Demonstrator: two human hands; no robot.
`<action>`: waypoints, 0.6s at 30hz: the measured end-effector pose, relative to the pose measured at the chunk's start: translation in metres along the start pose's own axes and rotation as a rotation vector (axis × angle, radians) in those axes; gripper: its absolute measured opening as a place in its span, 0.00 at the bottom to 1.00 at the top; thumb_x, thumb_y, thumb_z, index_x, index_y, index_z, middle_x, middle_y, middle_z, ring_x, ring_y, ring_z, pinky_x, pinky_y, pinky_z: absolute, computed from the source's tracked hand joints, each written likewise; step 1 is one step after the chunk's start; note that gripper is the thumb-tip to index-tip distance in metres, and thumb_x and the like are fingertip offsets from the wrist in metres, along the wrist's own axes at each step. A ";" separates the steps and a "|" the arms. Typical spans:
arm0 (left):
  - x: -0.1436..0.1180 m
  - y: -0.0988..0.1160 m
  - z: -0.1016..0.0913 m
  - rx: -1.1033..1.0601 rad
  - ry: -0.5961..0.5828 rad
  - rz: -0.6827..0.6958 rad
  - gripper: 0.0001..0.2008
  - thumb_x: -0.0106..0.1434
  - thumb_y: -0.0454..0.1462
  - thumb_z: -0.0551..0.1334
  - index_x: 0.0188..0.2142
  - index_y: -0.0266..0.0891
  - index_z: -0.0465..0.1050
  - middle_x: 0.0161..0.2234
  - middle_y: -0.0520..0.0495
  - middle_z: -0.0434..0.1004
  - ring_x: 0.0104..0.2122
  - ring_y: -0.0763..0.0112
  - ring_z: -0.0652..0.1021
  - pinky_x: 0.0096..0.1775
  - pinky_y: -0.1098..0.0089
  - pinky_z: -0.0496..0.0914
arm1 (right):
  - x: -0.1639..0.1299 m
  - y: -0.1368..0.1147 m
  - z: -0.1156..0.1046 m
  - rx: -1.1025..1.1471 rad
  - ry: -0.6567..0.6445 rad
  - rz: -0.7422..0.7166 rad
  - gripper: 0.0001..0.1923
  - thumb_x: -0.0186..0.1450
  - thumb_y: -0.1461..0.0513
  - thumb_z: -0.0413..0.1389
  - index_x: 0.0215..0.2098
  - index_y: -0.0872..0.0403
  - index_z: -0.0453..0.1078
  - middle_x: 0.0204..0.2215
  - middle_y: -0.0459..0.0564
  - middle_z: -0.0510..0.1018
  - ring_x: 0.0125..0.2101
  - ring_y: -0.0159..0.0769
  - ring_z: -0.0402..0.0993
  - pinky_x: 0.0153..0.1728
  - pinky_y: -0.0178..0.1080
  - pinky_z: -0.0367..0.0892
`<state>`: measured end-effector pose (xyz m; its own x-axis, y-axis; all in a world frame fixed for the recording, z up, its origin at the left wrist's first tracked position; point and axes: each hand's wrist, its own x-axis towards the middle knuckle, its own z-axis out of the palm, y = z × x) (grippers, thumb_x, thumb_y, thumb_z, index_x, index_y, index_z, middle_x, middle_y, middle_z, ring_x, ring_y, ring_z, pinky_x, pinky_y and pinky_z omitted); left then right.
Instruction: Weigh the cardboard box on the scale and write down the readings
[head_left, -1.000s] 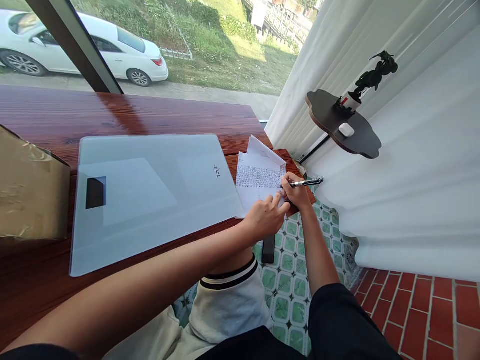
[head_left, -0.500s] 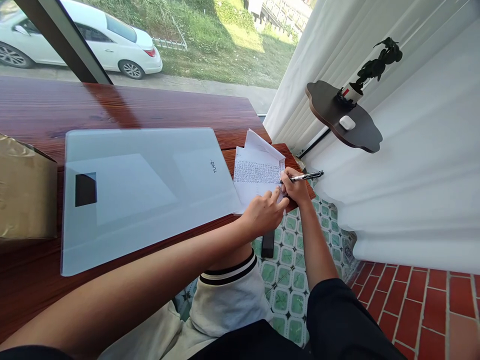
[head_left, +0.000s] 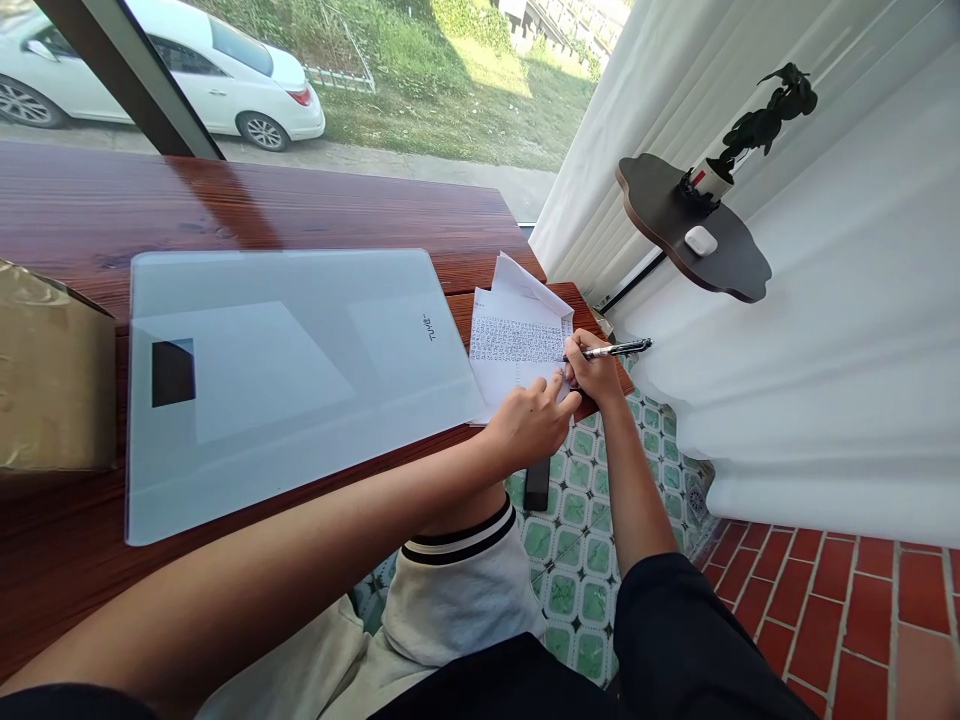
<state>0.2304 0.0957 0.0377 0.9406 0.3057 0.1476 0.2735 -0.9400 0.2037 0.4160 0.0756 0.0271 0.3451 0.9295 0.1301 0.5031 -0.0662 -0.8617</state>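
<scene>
My right hand (head_left: pixel 592 372) is closed around a black-and-clear pen (head_left: pixel 619 349), its tip down at the right side of a written page. That page belongs to a white paper pad or notebook (head_left: pixel 495 380), with rows of dark handwriting across its middle and a sheet folded up at the top. Fingers stretched out, my left hand (head_left: pixel 531 420) rests on the lower part of the paper, close beside the right hand. Left of the paper lies a large pale glass-like board (head_left: pixel 300 350), touching or nearly touching it.
A reddish wooden table (head_left: pixel 360 212) carries the board and a taped cardboard box (head_left: pixel 56 370) at the left. To the right stands a small dark side table (head_left: pixel 660 205) with a potted plant (head_left: pixel 709 180) and a white case (head_left: pixel 700 240), before white curtains (head_left: pixel 825 380).
The view has shifted slightly. Both hands keep nearly the same place on the paper, and the pen stays in my right hand.
</scene>
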 end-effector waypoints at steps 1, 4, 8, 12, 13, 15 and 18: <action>0.000 0.000 0.000 0.001 -0.005 -0.001 0.17 0.71 0.34 0.43 0.48 0.37 0.69 0.63 0.28 0.67 0.43 0.56 0.78 0.35 0.63 0.71 | 0.000 0.000 0.000 -0.008 0.001 -0.013 0.19 0.71 0.50 0.53 0.27 0.51 0.57 0.16 0.41 0.67 0.15 0.29 0.63 0.19 0.35 0.63; 0.000 0.000 0.000 0.006 -0.013 -0.002 0.18 0.71 0.34 0.43 0.48 0.37 0.69 0.64 0.28 0.66 0.43 0.57 0.78 0.34 0.64 0.70 | 0.000 0.002 -0.001 -0.001 -0.006 -0.036 0.18 0.72 0.53 0.53 0.27 0.51 0.57 0.16 0.41 0.67 0.16 0.30 0.63 0.21 0.36 0.64; -0.001 0.000 0.002 0.011 0.000 0.005 0.18 0.71 0.35 0.42 0.48 0.37 0.69 0.65 0.27 0.65 0.43 0.56 0.78 0.33 0.63 0.70 | -0.001 0.003 -0.002 0.010 -0.012 -0.034 0.18 0.71 0.53 0.53 0.26 0.51 0.57 0.15 0.41 0.66 0.16 0.30 0.63 0.21 0.36 0.64; -0.001 -0.001 0.001 0.012 0.003 0.005 0.18 0.71 0.35 0.42 0.48 0.37 0.69 0.65 0.28 0.65 0.44 0.55 0.78 0.34 0.63 0.71 | -0.001 0.003 -0.002 0.012 0.030 0.004 0.20 0.71 0.50 0.52 0.27 0.51 0.57 0.15 0.41 0.66 0.14 0.29 0.62 0.18 0.35 0.61; 0.000 0.000 0.000 0.014 -0.002 0.005 0.18 0.71 0.35 0.42 0.49 0.37 0.69 0.66 0.28 0.64 0.44 0.55 0.78 0.34 0.63 0.71 | -0.001 0.003 -0.002 0.018 0.039 0.010 0.20 0.70 0.49 0.52 0.27 0.51 0.57 0.15 0.41 0.66 0.14 0.29 0.61 0.17 0.35 0.61; 0.000 0.000 -0.001 0.016 -0.013 0.003 0.18 0.71 0.35 0.42 0.49 0.37 0.69 0.66 0.28 0.63 0.45 0.55 0.78 0.34 0.63 0.71 | 0.000 0.002 -0.002 0.025 0.037 0.010 0.19 0.70 0.49 0.53 0.27 0.50 0.56 0.14 0.41 0.66 0.13 0.29 0.61 0.17 0.35 0.60; 0.000 0.001 -0.001 0.009 -0.009 -0.004 0.17 0.71 0.35 0.44 0.49 0.37 0.69 0.66 0.28 0.64 0.44 0.56 0.78 0.35 0.63 0.71 | 0.000 0.000 -0.001 0.015 0.025 0.003 0.19 0.70 0.50 0.53 0.26 0.50 0.56 0.14 0.41 0.66 0.14 0.29 0.61 0.17 0.35 0.61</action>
<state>0.2307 0.0954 0.0392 0.9411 0.3086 0.1381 0.2796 -0.9401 0.1952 0.4170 0.0751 0.0279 0.3660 0.9201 0.1394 0.4905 -0.0635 -0.8691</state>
